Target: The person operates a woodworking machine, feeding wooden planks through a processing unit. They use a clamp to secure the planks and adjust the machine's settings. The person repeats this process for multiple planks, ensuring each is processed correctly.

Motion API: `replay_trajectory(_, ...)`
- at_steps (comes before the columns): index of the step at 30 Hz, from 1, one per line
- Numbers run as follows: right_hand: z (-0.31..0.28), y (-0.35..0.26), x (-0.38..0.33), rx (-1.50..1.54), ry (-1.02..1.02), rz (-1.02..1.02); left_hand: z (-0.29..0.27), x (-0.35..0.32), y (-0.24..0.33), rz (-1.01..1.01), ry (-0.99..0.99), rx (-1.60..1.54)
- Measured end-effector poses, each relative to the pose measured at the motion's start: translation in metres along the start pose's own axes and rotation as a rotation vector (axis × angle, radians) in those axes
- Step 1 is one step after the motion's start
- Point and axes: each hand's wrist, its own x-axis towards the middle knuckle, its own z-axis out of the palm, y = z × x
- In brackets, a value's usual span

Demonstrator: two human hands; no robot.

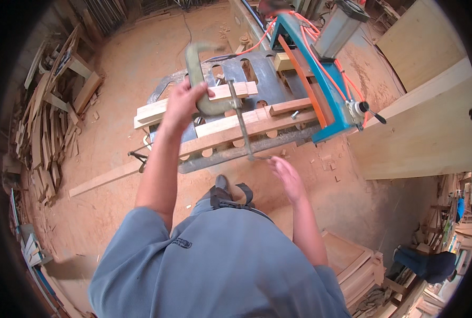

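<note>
Above the slotted metal desk [207,163], a green C-clamp [194,66] hangs in the person's left hand [182,100], whose fingers are closed around the curved frame. The clamp's threaded screw [241,127] slants across the middle of the desk and reaches past its near edge, ending in a thin cross handle [259,158]. Just off that near edge is the right hand [284,176], fingers extended together, their tips at the end of the handle; whether they pinch it, I cannot tell.

Over the left and middle part of the desk lie pale boards [156,111], partly covered by the left hand and the clamp. A long wooden beam [257,129] runs along the desk's near side, with a short wooden strip [290,106] and a metal bolt [295,114] toward its right end. Beside the desk's left end is a dark metal fitting [139,157], and a long timber [106,178] stretches out left of it.

At the desk's right side stands a teal machine frame [328,79] carrying orange hoses [344,87]. Well left of the desk, offcuts [45,143] are heaped; to its right is a large pale panel [416,132]. Far from the desk, at lower right, another person [429,264] bends over.
</note>
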Motion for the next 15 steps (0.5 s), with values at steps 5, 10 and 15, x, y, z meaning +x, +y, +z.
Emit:
replay_trajectory(5, 0.014, -0.026, -0.007, 0.491, -0.370, 0.298, 0.021, -0.081, -0.109, -0.300, 0.126, -0.219)
replay_trajectory(10, 0.026, 0.024, -0.031, 0.641, -0.301, 0.427, -0.002, -0.113, -0.168, -0.346, 0.100, -0.218)
replay_trajectory(15, 0.053, 0.045, -0.014, 0.419, -0.229, 0.445, -0.025, -0.096, -0.189, -0.391, 0.076, -0.173)
